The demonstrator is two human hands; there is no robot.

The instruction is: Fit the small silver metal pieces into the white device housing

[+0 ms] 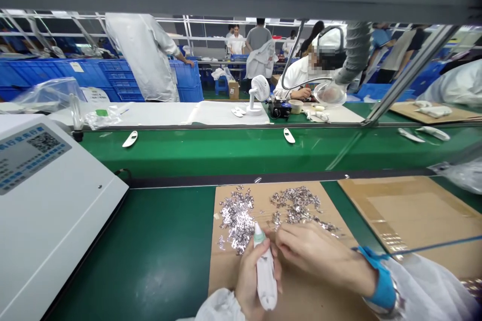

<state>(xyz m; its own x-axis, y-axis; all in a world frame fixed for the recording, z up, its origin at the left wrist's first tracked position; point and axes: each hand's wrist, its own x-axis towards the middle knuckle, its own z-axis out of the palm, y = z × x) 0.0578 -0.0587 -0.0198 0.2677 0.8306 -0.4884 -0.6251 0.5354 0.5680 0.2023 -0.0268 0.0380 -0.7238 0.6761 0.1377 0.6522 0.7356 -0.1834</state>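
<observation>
My left hand [253, 281] is shut around a white plastic handheld device [266, 276], which stands tilted with its pale green tip upward. My right hand [316, 253] reaches in from the right, its fingertips close to the device's top. I cannot tell whether those fingers hold a small part. A blue wrist strap [384, 286] circles my right wrist. Just beyond my hands, two heaps of small silver metal pieces [236, 218] [295, 205] lie on a brown cardboard sheet [226, 273].
A large white machine [48, 185] fills the left side, beside the green conveyor belt [131, 246]. Another cardboard sheet [406, 215] lies to the right. White device shells [130, 139] rest on a farther belt, where a seated co-worker [301, 80] works under a magnifier lamp.
</observation>
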